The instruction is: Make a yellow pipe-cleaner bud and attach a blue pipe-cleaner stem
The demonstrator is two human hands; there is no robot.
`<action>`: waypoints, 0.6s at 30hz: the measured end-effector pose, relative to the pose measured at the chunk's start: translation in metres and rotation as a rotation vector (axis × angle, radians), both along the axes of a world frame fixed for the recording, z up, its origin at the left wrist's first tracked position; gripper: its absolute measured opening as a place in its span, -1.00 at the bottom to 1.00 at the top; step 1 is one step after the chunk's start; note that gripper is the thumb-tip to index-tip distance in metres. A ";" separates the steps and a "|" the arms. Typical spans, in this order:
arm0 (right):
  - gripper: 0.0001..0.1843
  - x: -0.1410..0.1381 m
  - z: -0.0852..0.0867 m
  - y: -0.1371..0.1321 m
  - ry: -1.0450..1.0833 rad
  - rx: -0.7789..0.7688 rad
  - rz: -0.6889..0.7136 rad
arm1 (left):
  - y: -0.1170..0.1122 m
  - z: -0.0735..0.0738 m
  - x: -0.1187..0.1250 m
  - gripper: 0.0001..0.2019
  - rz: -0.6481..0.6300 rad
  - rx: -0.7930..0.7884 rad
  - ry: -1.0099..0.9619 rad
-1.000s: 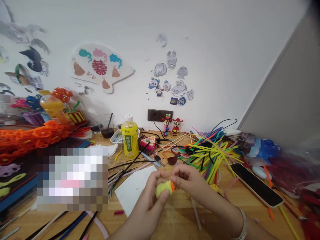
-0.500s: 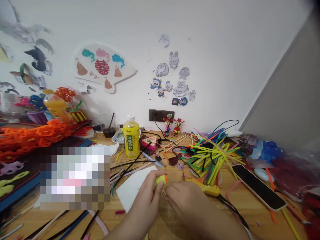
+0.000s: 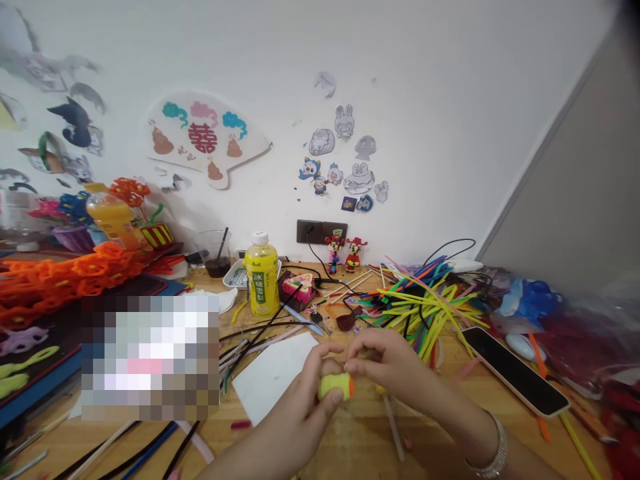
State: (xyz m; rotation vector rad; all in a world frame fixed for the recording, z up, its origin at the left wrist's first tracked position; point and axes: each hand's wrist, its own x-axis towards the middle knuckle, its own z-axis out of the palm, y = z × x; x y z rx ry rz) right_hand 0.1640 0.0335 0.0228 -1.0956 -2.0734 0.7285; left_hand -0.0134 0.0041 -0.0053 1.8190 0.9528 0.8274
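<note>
Both hands close on a small yellow roll [image 3: 336, 385] at the lower centre of the frame

The left hand [image 3: 303, 410] grips the roll, which has an orange end, between thumb and fingers above the wooden table [image 3: 350, 443]; the right hand [image 3: 395, 365] pinches at its top edge with the fingertips. A white sheet [image 3: 270, 377] lies just left of the hands, a yellow bottle [image 3: 261, 275] stands further up, a heap of coloured pipe cleaners [image 3: 425, 300] spreads at centre right, and a dark phone [image 3: 515, 379] lies below it
</note>
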 end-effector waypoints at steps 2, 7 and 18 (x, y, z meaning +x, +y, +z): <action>-0.88 0.000 -0.007 0.004 0.098 -0.065 0.035 | 0.000 -0.001 0.001 -0.66 -0.009 -0.012 -0.044; -0.72 -0.009 -0.027 0.004 0.034 0.156 0.051 | 0.004 -0.005 0.003 -0.71 0.065 -0.029 -0.209; -0.71 -0.025 -0.037 -0.015 -0.495 0.613 -0.057 | 0.006 -0.004 0.003 -0.73 0.308 0.090 -0.036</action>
